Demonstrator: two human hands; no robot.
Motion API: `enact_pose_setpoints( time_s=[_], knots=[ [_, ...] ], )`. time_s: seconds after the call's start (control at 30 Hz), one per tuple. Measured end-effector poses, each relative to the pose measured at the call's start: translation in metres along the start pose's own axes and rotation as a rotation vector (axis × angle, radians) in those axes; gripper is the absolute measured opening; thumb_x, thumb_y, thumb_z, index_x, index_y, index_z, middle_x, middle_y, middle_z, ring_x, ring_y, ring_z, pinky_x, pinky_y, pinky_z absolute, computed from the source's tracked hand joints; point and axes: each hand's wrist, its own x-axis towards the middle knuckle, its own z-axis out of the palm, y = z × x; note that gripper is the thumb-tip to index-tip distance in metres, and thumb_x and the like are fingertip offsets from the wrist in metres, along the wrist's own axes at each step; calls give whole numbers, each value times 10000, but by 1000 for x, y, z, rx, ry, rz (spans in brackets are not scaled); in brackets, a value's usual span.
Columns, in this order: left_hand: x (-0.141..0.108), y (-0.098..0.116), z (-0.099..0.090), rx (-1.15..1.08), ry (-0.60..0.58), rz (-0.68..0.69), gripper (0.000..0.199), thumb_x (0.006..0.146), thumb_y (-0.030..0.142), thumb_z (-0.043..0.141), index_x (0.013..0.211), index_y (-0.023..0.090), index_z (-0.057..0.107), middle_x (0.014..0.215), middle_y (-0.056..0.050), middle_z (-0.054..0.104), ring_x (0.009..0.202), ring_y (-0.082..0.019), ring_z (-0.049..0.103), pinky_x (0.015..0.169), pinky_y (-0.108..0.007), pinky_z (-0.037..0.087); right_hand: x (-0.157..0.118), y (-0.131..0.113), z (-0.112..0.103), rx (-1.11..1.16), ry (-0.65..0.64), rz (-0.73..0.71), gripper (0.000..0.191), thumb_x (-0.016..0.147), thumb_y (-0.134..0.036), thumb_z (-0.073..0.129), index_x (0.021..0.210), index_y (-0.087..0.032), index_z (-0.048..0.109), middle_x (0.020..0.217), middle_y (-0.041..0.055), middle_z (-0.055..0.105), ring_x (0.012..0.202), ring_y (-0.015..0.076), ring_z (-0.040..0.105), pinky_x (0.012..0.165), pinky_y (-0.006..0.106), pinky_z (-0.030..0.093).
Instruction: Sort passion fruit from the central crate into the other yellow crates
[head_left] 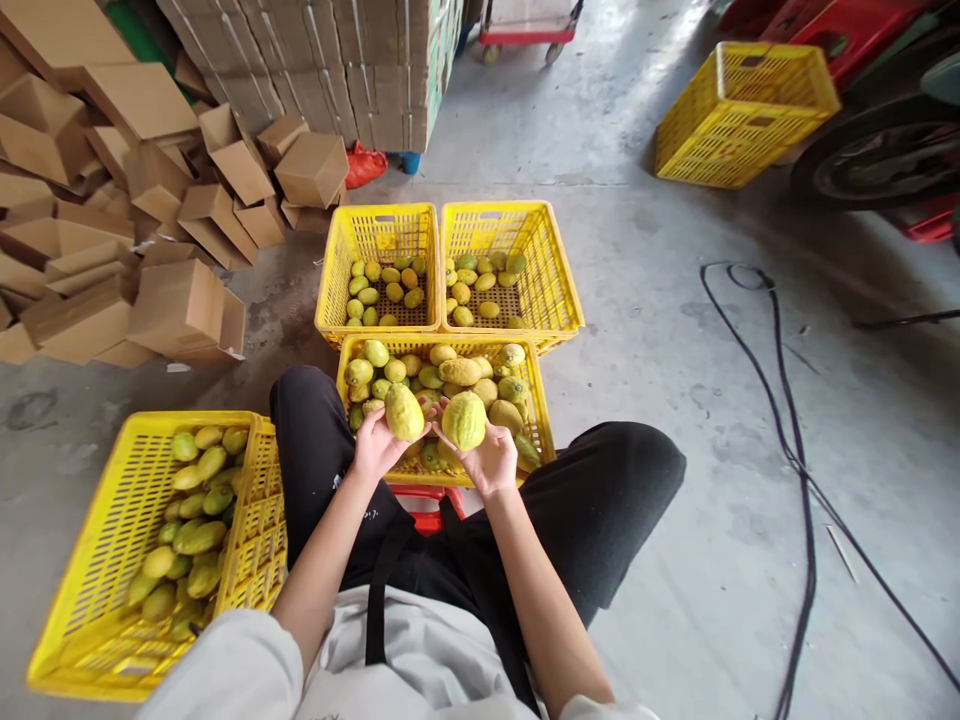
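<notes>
In my left hand [377, 446] rests a yellow-green, papaya-like fruit [404, 411], egg-shaped, with its lower side on my fingers. A rounder, ribbed yellow-green fruit [463, 421] lies in my right hand [489, 458], fingers curled under it. Both fruits are side by side over the yellow crate [546, 420] between my knees, which holds many similar green and yellow fruits. Behind it stand two more crates, a left one [327, 285] and a right one [559, 270], each with a single scattered layer of fruit.
Left of my leg, a tilted yellow crate [90, 560] holds longer green-yellow fruits. Cardboard boxes [176, 300] pile up at the far left, beside a tall wrapped stack [330, 60]. At right are a yellow crate [739, 120], a wheel [885, 155] and a black cable [806, 500].
</notes>
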Motion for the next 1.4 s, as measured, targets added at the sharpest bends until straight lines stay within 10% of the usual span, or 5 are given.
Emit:
enact_pose_setpoints(
  time_s=[0.3,0.73,0.9,1.07,1.4],
  knots=[
    [1,-1,-9,84,67,-81,373,884,328,529,1205,153,601,993,-132,711,767,-219,678,667,-344,560,-2,6,-9,-49,26,14,583,797,-271,733,1337,-376,538,1210,10,721,955,224,750,605,297,641],
    [0,1,-2,5,23,-72,525,873,289,434,1369,156,541,1184,-173,703,1214,-362,619,987,-596,483,-2,-4,-3,9,48,9,448,833,-352,666,1274,-338,591,1207,41,722,1119,296,697,868,556,606],
    [0,1,-1,31,32,-51,472,935,318,428,1366,165,544,1219,-171,688,1126,-325,665,863,-466,568,-3,-11,-1,61,4,-7,552,786,-321,614,1335,-307,560,1278,89,687,1205,336,647,966,679,506],
    [0,2,-2,58,116,-14,385,939,334,466,1249,144,592,958,-112,716,718,-188,671,557,-273,561,-6,-11,-3,-37,-2,-43,625,787,-355,689,1389,-380,521,1230,49,707,1117,298,689,886,564,590],
    [2,0,-7,73,11,3,455,948,389,469,1344,183,554,1073,-146,712,758,-215,683,579,-300,544,0,1,-11,-145,25,24,580,725,-362,799,1274,-345,612,1076,8,743,988,276,725,761,415,638]
  ],
)
